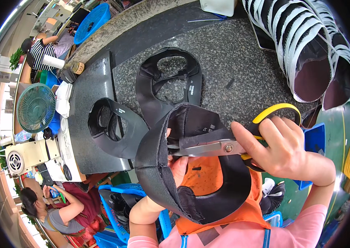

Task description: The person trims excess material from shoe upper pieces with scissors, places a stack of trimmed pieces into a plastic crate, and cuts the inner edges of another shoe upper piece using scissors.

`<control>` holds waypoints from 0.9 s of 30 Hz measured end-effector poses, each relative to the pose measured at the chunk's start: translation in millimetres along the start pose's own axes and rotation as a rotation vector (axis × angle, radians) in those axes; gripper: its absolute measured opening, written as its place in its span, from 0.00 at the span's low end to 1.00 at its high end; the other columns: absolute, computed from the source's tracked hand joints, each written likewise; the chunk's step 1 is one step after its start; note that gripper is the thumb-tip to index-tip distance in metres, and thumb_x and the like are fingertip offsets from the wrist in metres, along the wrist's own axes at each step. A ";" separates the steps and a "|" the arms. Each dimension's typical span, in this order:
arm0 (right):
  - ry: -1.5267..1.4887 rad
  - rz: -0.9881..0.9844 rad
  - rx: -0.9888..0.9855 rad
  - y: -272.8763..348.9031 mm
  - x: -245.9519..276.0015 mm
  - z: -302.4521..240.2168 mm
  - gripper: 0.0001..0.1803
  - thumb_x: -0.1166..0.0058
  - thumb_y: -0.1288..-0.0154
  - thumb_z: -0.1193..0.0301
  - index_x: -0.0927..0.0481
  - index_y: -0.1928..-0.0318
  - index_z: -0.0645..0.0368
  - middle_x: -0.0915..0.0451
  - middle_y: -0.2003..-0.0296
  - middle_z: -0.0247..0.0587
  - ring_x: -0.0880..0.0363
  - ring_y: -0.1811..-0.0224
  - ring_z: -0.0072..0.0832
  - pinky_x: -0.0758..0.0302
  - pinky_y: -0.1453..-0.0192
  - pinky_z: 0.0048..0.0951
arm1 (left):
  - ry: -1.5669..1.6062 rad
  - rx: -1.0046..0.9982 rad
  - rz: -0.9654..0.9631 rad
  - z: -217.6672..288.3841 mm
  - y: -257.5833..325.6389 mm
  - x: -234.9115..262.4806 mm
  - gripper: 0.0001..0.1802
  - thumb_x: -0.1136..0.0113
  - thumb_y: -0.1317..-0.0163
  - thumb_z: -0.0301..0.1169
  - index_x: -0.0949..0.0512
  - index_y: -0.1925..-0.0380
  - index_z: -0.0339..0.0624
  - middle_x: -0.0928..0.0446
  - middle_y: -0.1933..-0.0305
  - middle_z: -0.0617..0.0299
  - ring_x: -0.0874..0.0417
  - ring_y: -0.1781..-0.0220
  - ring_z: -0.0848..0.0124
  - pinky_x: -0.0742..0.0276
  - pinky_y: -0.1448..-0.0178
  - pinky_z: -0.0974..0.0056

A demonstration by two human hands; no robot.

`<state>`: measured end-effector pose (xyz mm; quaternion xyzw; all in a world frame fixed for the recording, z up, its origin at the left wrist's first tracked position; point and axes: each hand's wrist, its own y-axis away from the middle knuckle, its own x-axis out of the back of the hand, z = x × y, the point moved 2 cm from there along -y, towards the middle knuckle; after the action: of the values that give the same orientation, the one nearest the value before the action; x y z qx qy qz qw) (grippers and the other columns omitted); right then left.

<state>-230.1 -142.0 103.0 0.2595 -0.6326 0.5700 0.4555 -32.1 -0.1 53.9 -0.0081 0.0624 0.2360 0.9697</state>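
A black leather shoe upper (152,182) is held up in front of me, its large opening facing me. My left hand (177,168) pinches it from within, the fingers partly hidden behind its edge. Yellow-and-black-handled scissors (212,149) are gripped in my right hand (277,146), with fingers through the loops. Their metal blades reach into the upper, and the tips lie beside my left fingers. Two more black uppers rest on the table beyond: one (130,134) to the left, another (191,89) farther back.
The speckled stone table (232,62) bears stacked black-and-white uppers (303,53) at the far right. A white container (218,6) stands at the back. Blue crates (119,188) sit below left, and a blue bin (314,144) stands right. A fan (36,107) and two other people are at left.
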 end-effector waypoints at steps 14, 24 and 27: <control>-1.380 -0.197 -0.674 -15.8 -63.4 15.6 0.27 0.30 0.44 0.74 0.26 0.44 0.61 0.19 0.57 0.42 0.20 0.56 0.26 0.24 0.49 0.29 | 0.326 -0.100 -0.204 -10.8 -4.1 -17.2 0.16 0.52 0.30 0.16 0.38 0.47 0.46 0.24 0.42 0.39 0.19 0.39 0.46 0.26 0.32 0.42; -0.949 -0.314 -0.286 -47.5 -32.0 28.9 0.23 0.37 0.43 0.77 0.26 0.45 0.61 0.17 0.60 0.51 0.17 0.56 0.51 0.21 0.54 0.42 | -0.591 0.140 -0.448 38.8 -47.3 14.1 0.38 0.33 0.43 0.24 0.36 0.31 0.40 0.24 0.36 0.49 0.21 0.37 0.60 0.27 0.33 0.57; -0.884 -0.077 -0.268 -49.3 -30.5 27.2 0.26 0.36 0.48 0.80 0.25 0.46 0.61 0.19 0.61 0.47 0.17 0.59 0.47 0.21 0.57 0.40 | -0.282 0.439 -0.454 17.7 -52.5 20.8 0.17 0.48 0.30 0.23 0.26 0.43 0.30 0.17 0.53 0.56 0.15 0.53 0.71 0.19 0.48 0.68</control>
<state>-182.2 -184.5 102.0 0.4399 -0.8242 0.3003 0.1924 12.5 -36.5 68.1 0.2200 -0.0264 -0.0058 0.9751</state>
